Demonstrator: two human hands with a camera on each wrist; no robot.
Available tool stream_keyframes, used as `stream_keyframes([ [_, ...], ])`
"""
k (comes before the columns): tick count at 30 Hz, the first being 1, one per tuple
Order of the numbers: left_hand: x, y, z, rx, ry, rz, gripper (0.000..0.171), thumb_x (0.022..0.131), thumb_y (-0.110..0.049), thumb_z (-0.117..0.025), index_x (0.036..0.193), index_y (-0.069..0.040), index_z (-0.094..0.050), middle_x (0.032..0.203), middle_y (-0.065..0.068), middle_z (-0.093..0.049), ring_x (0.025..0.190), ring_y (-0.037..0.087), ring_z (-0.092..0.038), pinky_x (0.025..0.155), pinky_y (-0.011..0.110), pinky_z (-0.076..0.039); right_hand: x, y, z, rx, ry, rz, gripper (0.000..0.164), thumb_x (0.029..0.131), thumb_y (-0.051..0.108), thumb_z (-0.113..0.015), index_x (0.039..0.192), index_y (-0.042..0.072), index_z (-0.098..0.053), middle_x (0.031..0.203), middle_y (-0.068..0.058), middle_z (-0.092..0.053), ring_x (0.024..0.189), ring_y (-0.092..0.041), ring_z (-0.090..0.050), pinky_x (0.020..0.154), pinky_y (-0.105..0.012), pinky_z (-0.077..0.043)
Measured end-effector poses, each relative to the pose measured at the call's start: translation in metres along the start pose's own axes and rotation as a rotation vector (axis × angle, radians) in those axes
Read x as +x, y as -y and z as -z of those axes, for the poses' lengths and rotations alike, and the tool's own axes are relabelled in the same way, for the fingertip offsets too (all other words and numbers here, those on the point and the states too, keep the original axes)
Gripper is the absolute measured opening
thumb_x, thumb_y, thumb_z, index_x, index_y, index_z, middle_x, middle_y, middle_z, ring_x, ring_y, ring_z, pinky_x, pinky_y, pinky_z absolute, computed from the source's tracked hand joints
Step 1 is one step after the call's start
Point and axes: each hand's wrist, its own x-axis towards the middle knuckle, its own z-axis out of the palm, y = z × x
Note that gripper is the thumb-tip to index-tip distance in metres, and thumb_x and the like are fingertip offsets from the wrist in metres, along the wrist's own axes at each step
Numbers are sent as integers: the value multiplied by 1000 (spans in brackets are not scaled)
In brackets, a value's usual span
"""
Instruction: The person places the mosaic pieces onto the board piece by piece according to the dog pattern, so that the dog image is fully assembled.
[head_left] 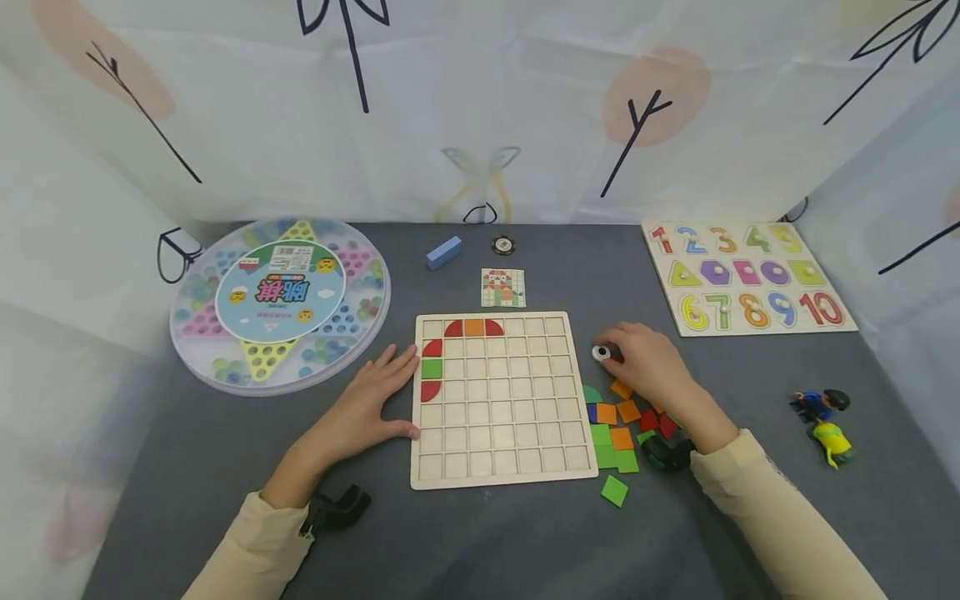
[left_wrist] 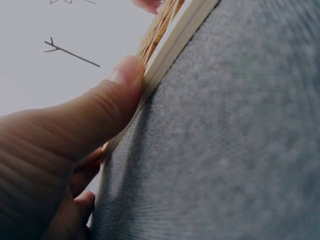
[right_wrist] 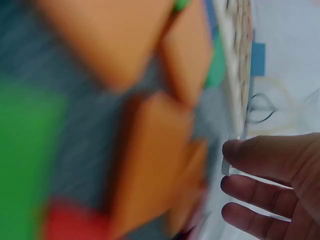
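The wooden grid board (head_left: 517, 417) lies flat, with red quarter-round, green and orange tiles set in cells along its top and left sides. My left hand (head_left: 363, 412) rests against the board's left edge, fingers extended; its thumb touches the board's side in the left wrist view. Just off the board's right edge, my right hand (head_left: 648, 367) pinches a small white tile with a black dot (head_left: 602, 353) between thumb and fingers. That tile shows edge-on in the right wrist view. Loose orange tiles (head_left: 627, 411) and green tiles (head_left: 614, 491) lie below this hand, among red ones.
A round Chinese checkers set (head_left: 360, 350) sits at the left. Behind the board are a pattern card (head_left: 503, 288), a blue block (head_left: 444, 252) and a small round black piece (head_left: 503, 245). A number puzzle (head_left: 750, 279) and two toy figures (head_left: 828, 433) occupy the right side.
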Motion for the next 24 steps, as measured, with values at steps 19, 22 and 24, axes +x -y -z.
stream_keyframes([
  [19,0,1,-2,-2,-20,-18,101,63,-53,-70,142,-14,-21,149,0,-14,136,29,-3,104,55,-7,87,144,-22,-114,82,314,23,79,18,-65,102,18,-66,92,5,-63,81,-12,-58,69,-30,-47],
  [22,1,1,-1,2,-12,-14,101,63,-53,-69,142,-14,-21,149,0,-14,136,29,-3,104,55,-6,90,150,-26,-154,118,303,23,79,17,-64,102,18,-66,95,4,-63,85,-14,-59,70,-34,-47],
  [24,1,-1,0,0,-9,-14,101,63,-53,-70,143,-14,-21,149,-1,-14,136,28,-3,104,55,-6,91,151,-28,-174,131,295,22,79,19,-64,101,18,-66,96,4,-62,86,-15,-59,70,-35,-47],
])
